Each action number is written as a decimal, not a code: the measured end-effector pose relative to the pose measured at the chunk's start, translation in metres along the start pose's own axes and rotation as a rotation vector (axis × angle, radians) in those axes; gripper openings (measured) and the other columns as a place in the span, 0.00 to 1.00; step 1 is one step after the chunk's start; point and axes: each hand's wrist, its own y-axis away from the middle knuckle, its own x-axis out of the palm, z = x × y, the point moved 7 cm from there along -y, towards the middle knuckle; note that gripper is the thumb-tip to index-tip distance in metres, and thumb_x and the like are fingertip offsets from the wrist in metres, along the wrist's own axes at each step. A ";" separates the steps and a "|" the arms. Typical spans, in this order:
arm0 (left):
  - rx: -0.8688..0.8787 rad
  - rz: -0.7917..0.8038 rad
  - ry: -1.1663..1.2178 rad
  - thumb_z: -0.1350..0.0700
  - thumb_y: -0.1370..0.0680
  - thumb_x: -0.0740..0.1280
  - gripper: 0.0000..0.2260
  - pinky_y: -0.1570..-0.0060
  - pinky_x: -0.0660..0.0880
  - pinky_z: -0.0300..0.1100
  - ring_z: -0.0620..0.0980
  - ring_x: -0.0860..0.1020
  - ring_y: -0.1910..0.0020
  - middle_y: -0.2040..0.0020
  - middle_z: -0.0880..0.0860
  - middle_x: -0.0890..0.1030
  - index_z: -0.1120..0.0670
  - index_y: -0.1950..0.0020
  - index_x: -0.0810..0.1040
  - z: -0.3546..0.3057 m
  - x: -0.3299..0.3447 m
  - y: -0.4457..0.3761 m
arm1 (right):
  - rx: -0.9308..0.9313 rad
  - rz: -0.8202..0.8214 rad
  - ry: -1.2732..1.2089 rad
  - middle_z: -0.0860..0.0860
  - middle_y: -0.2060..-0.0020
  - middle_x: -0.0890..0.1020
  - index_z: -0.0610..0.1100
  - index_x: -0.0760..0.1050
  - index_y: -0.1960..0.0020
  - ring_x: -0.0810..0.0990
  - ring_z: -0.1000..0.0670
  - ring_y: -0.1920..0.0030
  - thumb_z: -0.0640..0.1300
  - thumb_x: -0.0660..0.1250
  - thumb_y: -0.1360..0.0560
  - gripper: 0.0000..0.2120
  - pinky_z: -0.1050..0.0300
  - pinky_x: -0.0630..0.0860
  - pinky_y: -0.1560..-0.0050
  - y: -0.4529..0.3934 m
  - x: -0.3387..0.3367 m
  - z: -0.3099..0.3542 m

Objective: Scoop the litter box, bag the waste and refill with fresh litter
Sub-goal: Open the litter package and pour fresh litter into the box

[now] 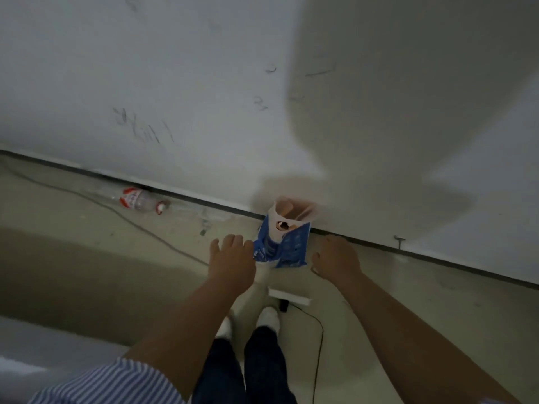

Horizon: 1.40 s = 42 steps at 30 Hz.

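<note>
Reaching down, you flank the open blue litter bag (281, 243) against the far wall (204, 83): left hand (232, 262) spread and empty, right hand (335, 258) loosely curled, holding nothing.

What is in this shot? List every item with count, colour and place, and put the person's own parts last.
litter bag: one, blue and white, top open, standing on the floor against the wall.
plastic bottle: one, clear with red label, lying by the wall, left.
cable: one, black, on the floor near the feet.
white strip: one, on the floor before the bag.
left hand: fingers spread, left of the bag, holding nothing.
right hand: fingers loosely curled, right of the bag, holding nothing.
feet: two, in white.
</note>
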 end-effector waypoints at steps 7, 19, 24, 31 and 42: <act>0.072 0.024 -0.023 0.53 0.20 0.56 0.16 0.31 0.57 0.48 0.52 0.61 0.30 0.32 0.51 0.66 0.53 0.33 0.65 0.011 0.028 -0.075 | -0.048 0.110 0.046 0.45 0.35 0.71 0.41 0.65 0.32 0.69 0.44 0.35 0.42 0.58 0.22 0.19 0.51 0.69 0.38 -0.093 0.053 0.010; 0.326 -0.008 0.015 0.54 0.20 0.59 0.25 0.29 0.55 0.42 0.49 0.54 0.26 0.25 0.51 0.58 0.54 0.25 0.55 -0.021 0.085 -0.161 | -0.085 -0.132 0.006 0.47 0.75 0.79 0.42 0.78 0.69 0.80 0.45 0.71 0.30 0.74 0.40 0.09 0.51 0.76 0.61 -0.127 0.125 -0.010; 0.616 0.042 -0.264 0.55 0.21 0.61 0.27 0.26 0.44 0.48 0.51 0.48 0.24 0.24 0.51 0.55 0.53 0.24 0.55 -0.069 0.115 -0.188 | -0.155 -0.183 -0.127 0.51 0.76 0.79 0.45 0.81 0.67 0.79 0.49 0.74 0.35 0.71 0.37 0.06 0.50 0.79 0.58 -0.083 0.150 -0.025; 0.522 0.069 -0.279 0.58 0.22 0.61 0.23 0.28 0.53 0.38 0.51 0.71 0.35 0.36 0.53 0.74 0.54 0.27 0.59 -0.068 0.128 -0.188 | -0.126 0.023 -0.116 0.45 0.56 0.83 0.40 0.76 0.39 0.82 0.44 0.59 0.34 0.65 0.31 0.20 0.49 0.75 0.52 -0.078 0.156 -0.023; 0.405 0.149 -0.442 0.58 0.20 0.56 0.15 0.50 0.70 0.42 0.52 0.78 0.48 0.42 0.55 0.75 0.58 0.34 0.65 -0.027 0.151 -0.176 | -0.248 0.138 0.263 0.42 0.25 0.52 0.45 0.53 0.25 0.49 0.41 0.25 0.41 0.68 0.29 0.38 0.39 0.50 0.28 -0.146 0.119 0.018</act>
